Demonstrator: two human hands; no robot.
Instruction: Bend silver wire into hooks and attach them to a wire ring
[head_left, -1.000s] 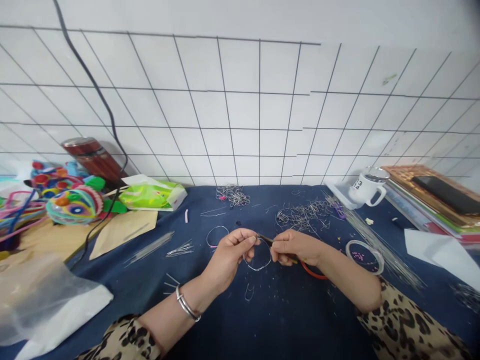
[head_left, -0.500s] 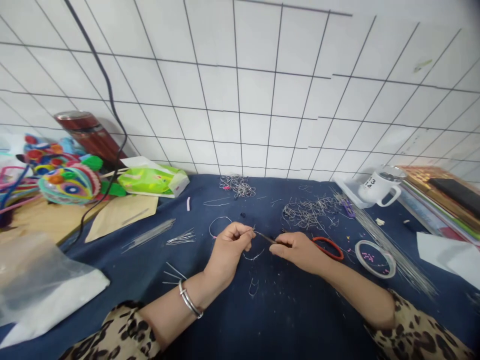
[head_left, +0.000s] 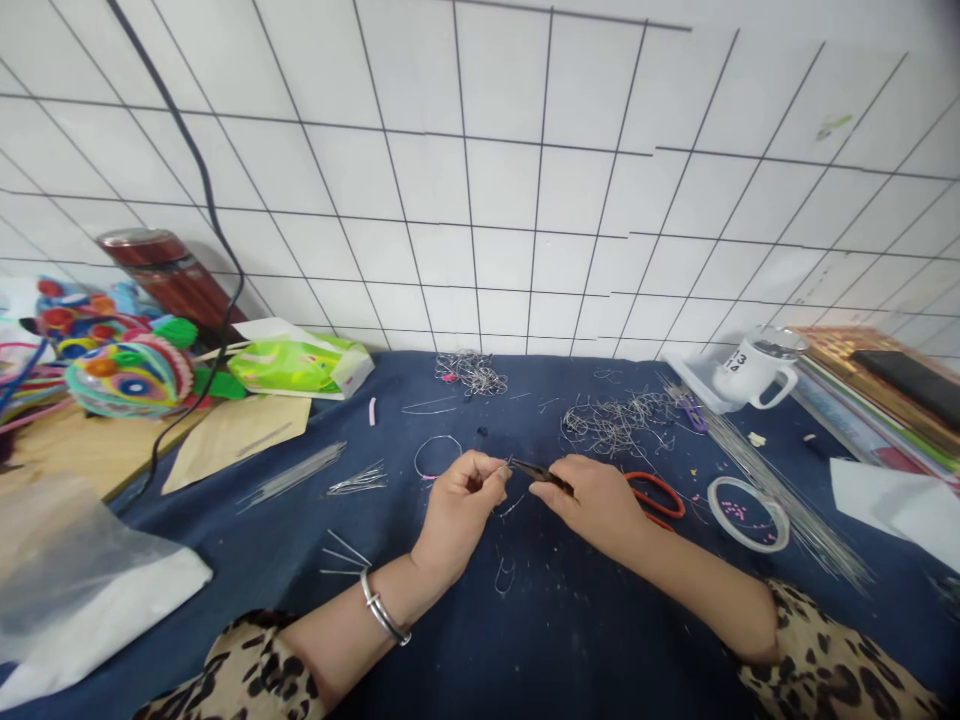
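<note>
My left hand [head_left: 461, 510] is closed in a pinch on a thin silver wire [head_left: 511, 462]. A curved end of wire [head_left: 513, 507] hangs below its fingertips. My right hand [head_left: 592, 495] is wrapped round dark-jawed pliers [head_left: 534, 469], whose tips point left at the wire by the left fingertips. Whether the jaws grip the wire is too small to tell. Red loop handles [head_left: 660, 493] show beside the right wrist; I cannot tell if they belong to the pliers. A wire ring [head_left: 437, 455] with a pink spot lies just behind my left hand.
Tangled wire [head_left: 619, 422] and a smaller tangle [head_left: 472, 372] lie behind. Straight wires [head_left: 772, 480], a round dish [head_left: 750, 514] of pink beads and a white mug [head_left: 757, 368] stand right. Left are cut wires [head_left: 358, 478], a green packet [head_left: 300, 366] and a plastic bag [head_left: 90, 580].
The pliers have drawn back slightly from my left fingertips, and more of their jaws shows. My right hand has turned a little. The whole view has shifted slightly.
</note>
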